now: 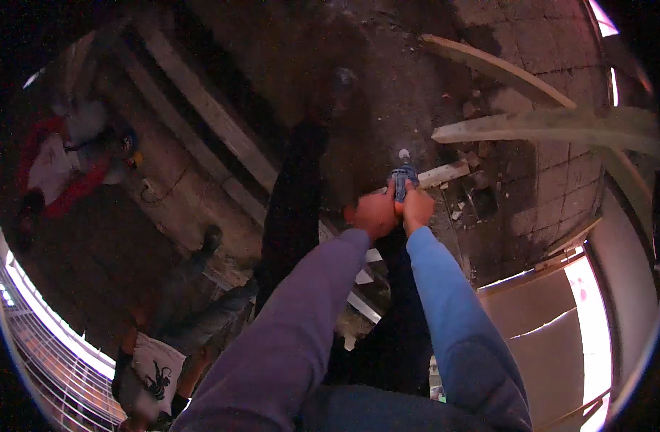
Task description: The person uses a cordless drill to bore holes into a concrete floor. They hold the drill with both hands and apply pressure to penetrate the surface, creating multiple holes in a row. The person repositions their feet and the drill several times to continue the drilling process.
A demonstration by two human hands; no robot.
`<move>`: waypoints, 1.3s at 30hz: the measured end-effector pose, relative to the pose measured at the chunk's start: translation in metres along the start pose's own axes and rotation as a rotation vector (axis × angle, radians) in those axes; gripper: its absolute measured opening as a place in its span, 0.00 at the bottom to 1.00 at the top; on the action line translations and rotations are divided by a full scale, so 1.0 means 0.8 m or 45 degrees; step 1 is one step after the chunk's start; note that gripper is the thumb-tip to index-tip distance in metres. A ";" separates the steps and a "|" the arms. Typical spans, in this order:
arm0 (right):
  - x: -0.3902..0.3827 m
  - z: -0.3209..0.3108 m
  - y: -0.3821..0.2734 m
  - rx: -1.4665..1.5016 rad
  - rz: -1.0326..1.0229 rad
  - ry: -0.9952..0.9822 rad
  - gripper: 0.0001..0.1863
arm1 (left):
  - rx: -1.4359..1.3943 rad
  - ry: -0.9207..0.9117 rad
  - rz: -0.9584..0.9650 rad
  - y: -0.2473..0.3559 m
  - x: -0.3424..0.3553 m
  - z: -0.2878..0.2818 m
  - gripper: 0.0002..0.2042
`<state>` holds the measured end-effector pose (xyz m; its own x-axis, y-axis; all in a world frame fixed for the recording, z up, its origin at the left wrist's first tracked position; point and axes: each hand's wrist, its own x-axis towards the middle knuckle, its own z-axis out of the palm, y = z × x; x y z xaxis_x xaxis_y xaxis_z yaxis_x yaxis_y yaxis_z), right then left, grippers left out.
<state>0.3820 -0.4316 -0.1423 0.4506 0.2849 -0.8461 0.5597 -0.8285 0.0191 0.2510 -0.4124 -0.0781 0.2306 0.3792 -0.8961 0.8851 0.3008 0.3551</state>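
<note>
Out in front of me, both hands hold a blue, bottle-shaped thing [403,175] with a pale round tip and a bit of orange low down. Its exact kind is too small and dim to make out. My left hand [375,214] is closed around its left side, thumb along it. My right hand [418,207] closes on the other side, thumb also pointing up along the body. The tip points away from me, over dark, dirty ground. A short pale piece of wood [445,173] lies just right of the blue thing.
Long beams [200,101] run diagonally on the left. Planks [546,125] jut in from the right, with rubble [481,191] below them. One person [60,165] in red and white is at far left; another person [157,367] in a printed white top sits lower left.
</note>
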 end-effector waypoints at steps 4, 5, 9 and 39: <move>-0.014 -0.009 -0.005 0.116 0.013 -0.008 0.31 | -0.023 0.058 0.009 0.000 -0.008 0.002 0.40; -0.016 -0.010 -0.005 0.105 -0.014 -0.009 0.31 | -0.030 0.046 0.002 -0.001 -0.006 0.004 0.40; -0.014 -0.006 -0.005 0.120 0.042 0.011 0.30 | -0.048 -0.029 -0.038 -0.007 0.003 0.014 0.40; -0.134 -0.026 0.072 0.282 -0.157 0.150 0.37 | 0.010 0.119 0.002 0.022 -0.156 0.042 0.44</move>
<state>0.3807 -0.4997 -0.0397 0.4736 0.4336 -0.7666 0.4554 -0.8656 -0.2083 0.2518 -0.4835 0.0310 0.1938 0.4596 -0.8667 0.8880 0.2933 0.3541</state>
